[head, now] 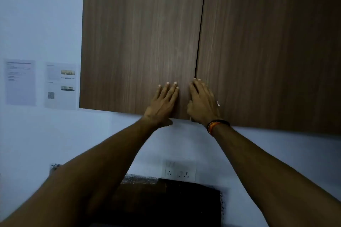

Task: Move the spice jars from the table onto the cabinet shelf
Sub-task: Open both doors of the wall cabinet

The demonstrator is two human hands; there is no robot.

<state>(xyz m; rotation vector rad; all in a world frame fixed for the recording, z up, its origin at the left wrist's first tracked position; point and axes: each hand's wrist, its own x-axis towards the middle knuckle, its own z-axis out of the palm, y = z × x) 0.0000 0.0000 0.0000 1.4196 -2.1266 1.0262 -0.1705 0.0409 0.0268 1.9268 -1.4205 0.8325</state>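
Observation:
A brown wood-grain wall cabinet fills the upper view, both doors closed. My left hand (163, 102) lies flat with straight fingers on the lower right corner of the left door (138, 33). My right hand (202, 102) rests against the lower left corner of the right door (267, 42), its fingertips at the dark seam between the doors and its thumb at the bottom edge. A band sits on my right wrist. No spice jars and no shelf are in view.
Two printed sheets (60, 85) hang on the white wall left of the cabinet. A white socket plate (180, 170) sits on the wall below. Under it stands a dark box-like object (166, 202) with bubble wrap around it.

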